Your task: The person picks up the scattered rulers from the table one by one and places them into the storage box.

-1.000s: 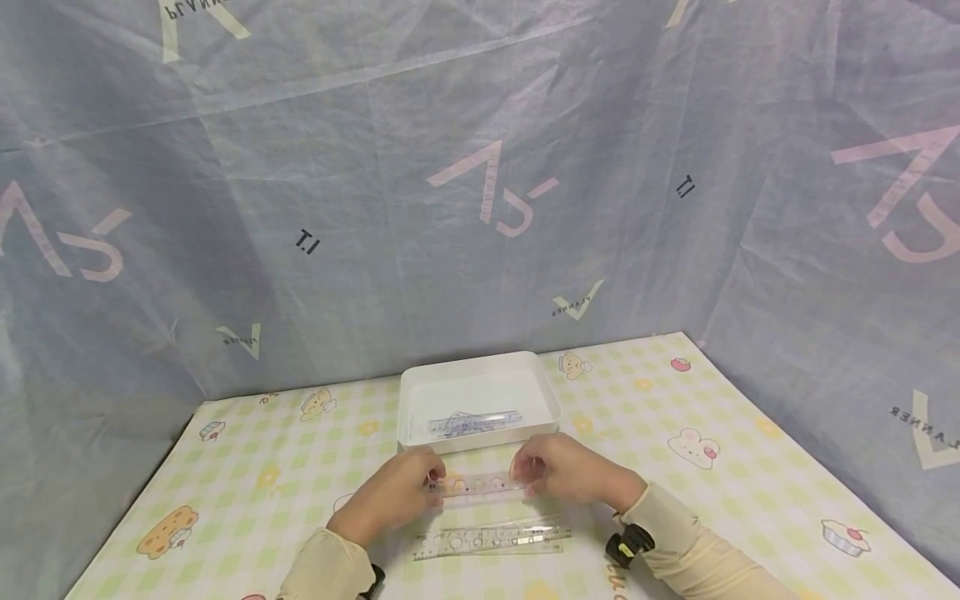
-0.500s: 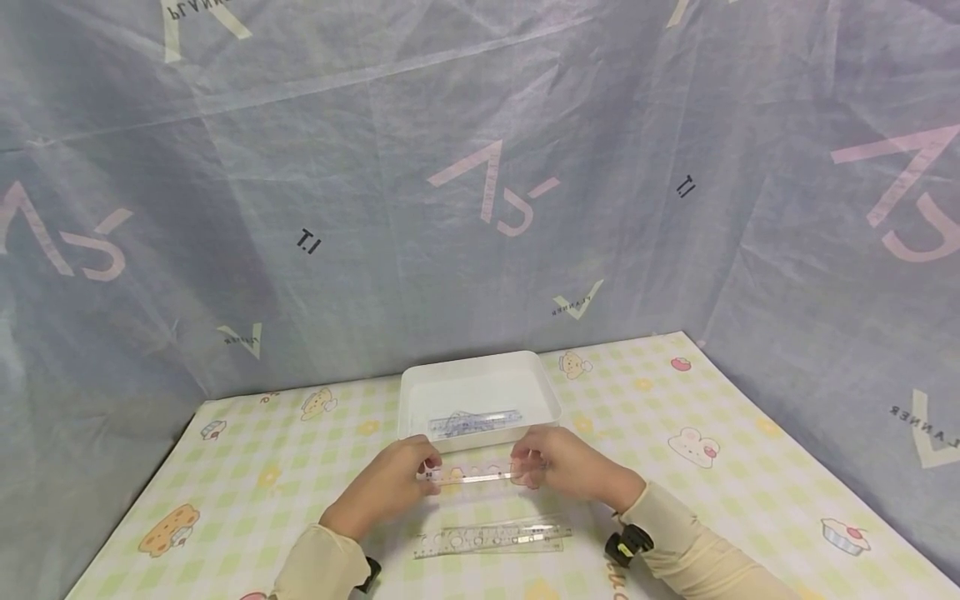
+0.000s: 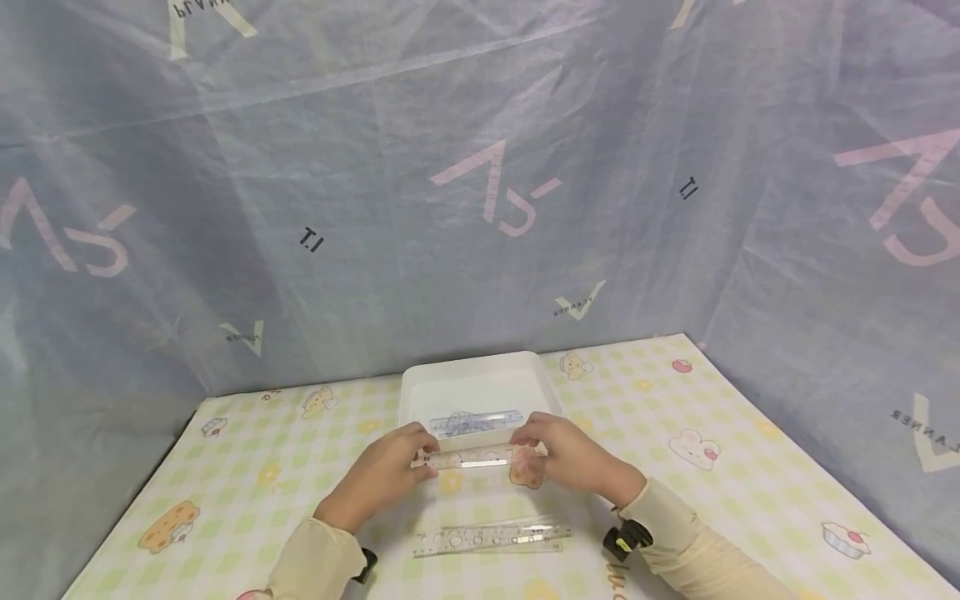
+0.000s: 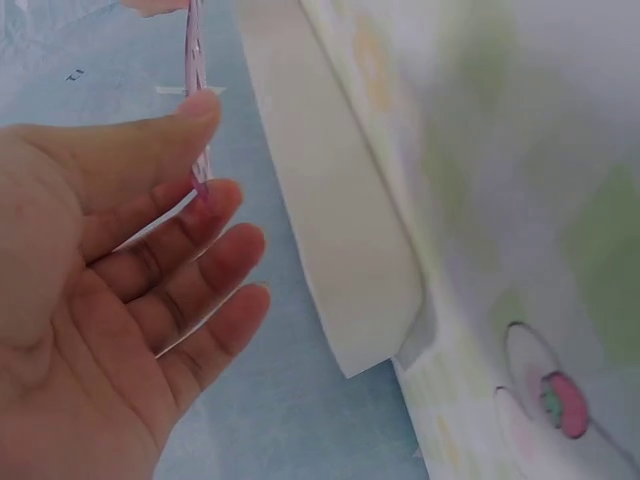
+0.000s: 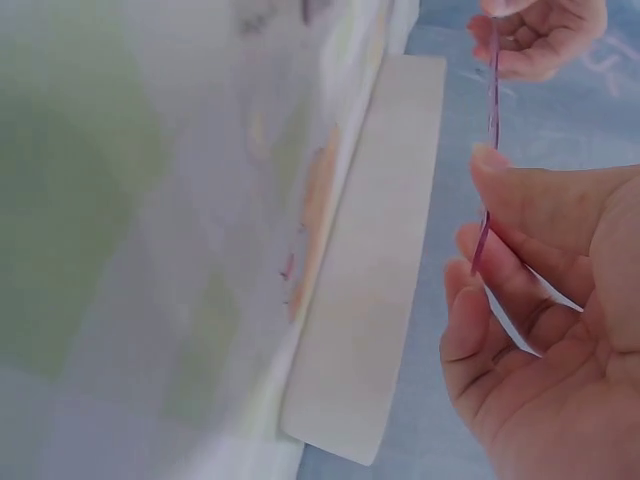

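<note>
Rulers (image 3: 477, 421) in tray (image 3: 472, 385) on tbl (image 3: 247, 504)

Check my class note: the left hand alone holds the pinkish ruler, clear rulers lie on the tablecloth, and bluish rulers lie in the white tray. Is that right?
Not quite: the right hand also pinches the pinkish ruler, near the end opposite the left hand, as the head view shows. The rest stands.

I face a grey-blue, letter-printed fabric curtain (image 3: 375, 183) beyond the far edge of my green-and-white checked tablecloth (image 3: 765, 500); a cherry-topped cupcake print (image 3: 846, 538) lies near its right edge.
</note>
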Available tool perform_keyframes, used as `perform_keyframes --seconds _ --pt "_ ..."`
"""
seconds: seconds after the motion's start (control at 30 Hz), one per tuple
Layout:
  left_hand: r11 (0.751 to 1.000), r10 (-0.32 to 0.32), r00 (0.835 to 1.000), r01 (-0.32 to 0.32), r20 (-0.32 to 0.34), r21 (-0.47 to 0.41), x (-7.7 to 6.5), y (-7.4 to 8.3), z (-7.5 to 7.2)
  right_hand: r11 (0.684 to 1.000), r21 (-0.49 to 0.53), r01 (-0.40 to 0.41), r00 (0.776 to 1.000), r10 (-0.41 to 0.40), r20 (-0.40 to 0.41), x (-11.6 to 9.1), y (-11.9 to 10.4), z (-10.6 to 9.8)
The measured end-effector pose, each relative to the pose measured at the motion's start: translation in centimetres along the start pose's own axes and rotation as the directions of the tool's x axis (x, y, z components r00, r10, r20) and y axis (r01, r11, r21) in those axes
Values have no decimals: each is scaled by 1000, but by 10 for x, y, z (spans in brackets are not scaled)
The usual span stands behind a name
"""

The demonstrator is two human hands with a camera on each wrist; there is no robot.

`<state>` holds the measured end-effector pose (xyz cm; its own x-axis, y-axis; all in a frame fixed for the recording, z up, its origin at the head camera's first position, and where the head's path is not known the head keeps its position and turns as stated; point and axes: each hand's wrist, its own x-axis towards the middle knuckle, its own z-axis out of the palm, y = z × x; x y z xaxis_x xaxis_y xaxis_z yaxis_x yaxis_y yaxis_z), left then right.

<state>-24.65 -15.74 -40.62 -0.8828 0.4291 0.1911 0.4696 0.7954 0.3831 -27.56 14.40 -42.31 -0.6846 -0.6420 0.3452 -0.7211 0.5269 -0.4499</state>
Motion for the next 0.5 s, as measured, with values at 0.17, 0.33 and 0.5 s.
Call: perform_keyframes --seconds 0.17,0.33,0.5 --pt "1000 4 998 -5 -70 -17 5 2 -5 999 -41 -21 999 20 -28 10 0 -6" --pt "999 40 985 -38 -166 13 15 3 -8 997 -77 -25 996 18 -93 21 10 -11" --pt "1000 24 977 -26 -213 -4 34 -3 -10 992 -123 -4 991 -13 -136 33 23 -15"
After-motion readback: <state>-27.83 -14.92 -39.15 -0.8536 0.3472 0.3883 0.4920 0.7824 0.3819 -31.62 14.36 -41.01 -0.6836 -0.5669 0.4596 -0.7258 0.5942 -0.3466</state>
